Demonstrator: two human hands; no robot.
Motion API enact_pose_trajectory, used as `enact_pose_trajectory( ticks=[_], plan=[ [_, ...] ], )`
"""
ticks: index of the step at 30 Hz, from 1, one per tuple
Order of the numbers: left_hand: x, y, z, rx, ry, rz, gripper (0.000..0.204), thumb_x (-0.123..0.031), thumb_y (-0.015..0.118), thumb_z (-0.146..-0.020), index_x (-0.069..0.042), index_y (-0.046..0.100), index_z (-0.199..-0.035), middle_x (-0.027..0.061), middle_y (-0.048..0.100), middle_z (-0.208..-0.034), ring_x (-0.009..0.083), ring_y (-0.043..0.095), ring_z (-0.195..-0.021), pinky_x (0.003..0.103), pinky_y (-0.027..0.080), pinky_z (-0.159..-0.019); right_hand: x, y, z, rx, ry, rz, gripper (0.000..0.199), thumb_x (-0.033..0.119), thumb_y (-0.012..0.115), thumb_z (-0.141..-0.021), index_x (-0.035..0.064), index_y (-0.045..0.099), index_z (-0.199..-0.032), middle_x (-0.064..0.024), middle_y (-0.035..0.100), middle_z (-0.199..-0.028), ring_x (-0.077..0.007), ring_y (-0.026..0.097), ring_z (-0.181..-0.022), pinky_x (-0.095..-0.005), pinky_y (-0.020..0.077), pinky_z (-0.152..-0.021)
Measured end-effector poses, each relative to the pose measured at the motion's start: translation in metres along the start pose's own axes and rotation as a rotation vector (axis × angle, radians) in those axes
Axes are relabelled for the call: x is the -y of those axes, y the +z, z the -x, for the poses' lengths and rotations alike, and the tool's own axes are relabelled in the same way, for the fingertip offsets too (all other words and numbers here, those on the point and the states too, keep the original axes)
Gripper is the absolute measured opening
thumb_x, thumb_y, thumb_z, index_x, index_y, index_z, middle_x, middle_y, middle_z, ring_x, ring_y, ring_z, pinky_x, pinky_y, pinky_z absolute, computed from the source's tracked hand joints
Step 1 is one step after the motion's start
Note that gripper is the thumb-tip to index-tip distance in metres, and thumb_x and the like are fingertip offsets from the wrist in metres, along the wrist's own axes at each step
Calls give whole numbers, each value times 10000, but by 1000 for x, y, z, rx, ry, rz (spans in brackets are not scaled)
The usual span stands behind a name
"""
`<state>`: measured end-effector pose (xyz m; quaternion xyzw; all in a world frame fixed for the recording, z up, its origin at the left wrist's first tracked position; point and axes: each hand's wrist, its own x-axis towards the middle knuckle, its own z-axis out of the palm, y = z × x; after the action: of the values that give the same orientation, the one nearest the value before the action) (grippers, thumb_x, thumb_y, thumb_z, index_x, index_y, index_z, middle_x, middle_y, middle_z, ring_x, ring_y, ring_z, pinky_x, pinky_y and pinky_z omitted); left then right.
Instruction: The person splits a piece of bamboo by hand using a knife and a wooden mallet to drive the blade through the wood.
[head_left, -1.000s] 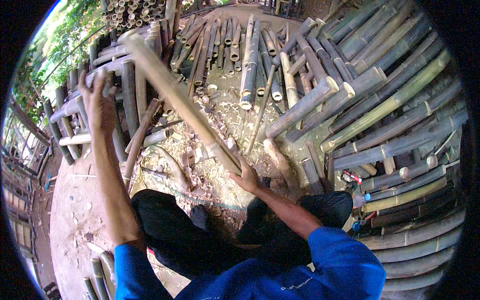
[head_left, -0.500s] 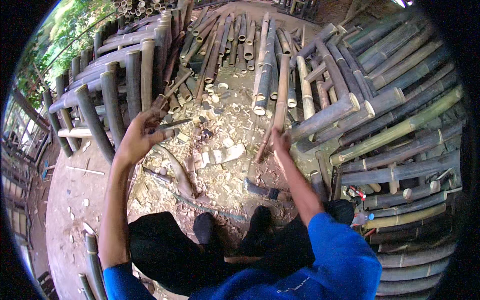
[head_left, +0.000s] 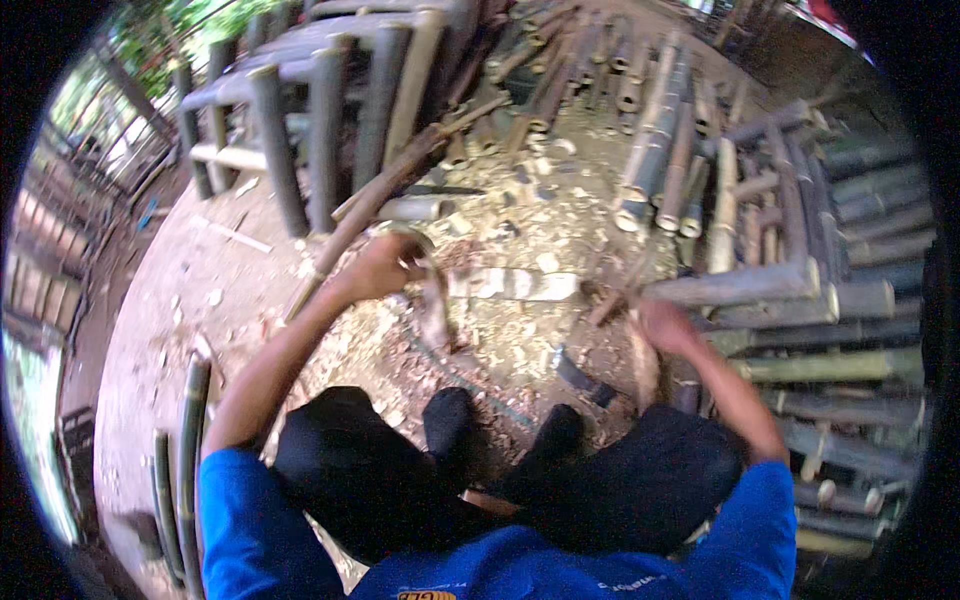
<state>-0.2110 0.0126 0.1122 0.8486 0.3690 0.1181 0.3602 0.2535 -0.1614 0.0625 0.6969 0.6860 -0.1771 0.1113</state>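
Note:
My left hand [head_left: 382, 268] is left of centre, low over the shavings, with its fingers curled. They are at the upper end of a curved piece of wood [head_left: 435, 318], but what they hold is unclear. My right hand [head_left: 668, 328] is blurred at the right, above a pale elongated piece [head_left: 646, 368]; its fingers do not show clearly. A short brown stick [head_left: 607, 304] lies just left of it. Between the hands is a pale, split piece of bamboo [head_left: 515, 284]. A dark tool-like piece [head_left: 582, 374] lies nearer my feet.
A long brown pole [head_left: 385, 190] slants across the left, beyond my left forearm. Bamboo frames [head_left: 320, 130] stand at the far left, and more bamboo [head_left: 790, 285] is stacked at the right. Bamboo tubes [head_left: 655, 150] lie ahead. Wood shavings [head_left: 510, 350] cover the ground.
The view has turned and shifted. My left hand has come away from the pole at the left and curled its fingers. My right hand has left the bamboo pole and moved nearer and rightward.

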Motion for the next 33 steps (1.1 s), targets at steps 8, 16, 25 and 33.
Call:
enact_pose_trajectory(
  ticks=[8,16,25,33],
  plan=[
    [167,73,23,-489,-712,-335,544,-143,777,-765,-53,529,-1241,208,567,-1157,366,566,-1056,471,496,-892,24,187,68,236,232,-101,750,412,644,-861,48,336,-1439,-267,322,-1474,-432,369,-1338,-508,352,-1068],
    [287,10,9,-347,-811,-286,745,-334,782,-676,-119,452,-1309,214,551,-1254,415,505,-1181,503,447,-919,22,195,63,202,323,-397,837,427,629,-879,-26,234,-1461,-364,298,-1446,-516,345,-1312,-503,349,-1065],
    [213,53,7,-435,-743,-150,551,-278,828,-597,-11,635,-1039,172,686,-891,322,668,-806,418,519,-731,38,169,66,153,315,-401,830,457,619,-878,-65,277,-1425,-377,306,-1430,-512,376,-1290,-502,376,-1042],
    [96,66,6,-425,-375,728,451,-50,709,-664,88,582,-1073,116,644,-819,170,622,-746,311,514,-668,49,182,50,145,439,-445,698,433,632,-873,-32,413,-1345,-347,371,-1382,-477,394,-1283,-497,364,-1034]
  ],
)
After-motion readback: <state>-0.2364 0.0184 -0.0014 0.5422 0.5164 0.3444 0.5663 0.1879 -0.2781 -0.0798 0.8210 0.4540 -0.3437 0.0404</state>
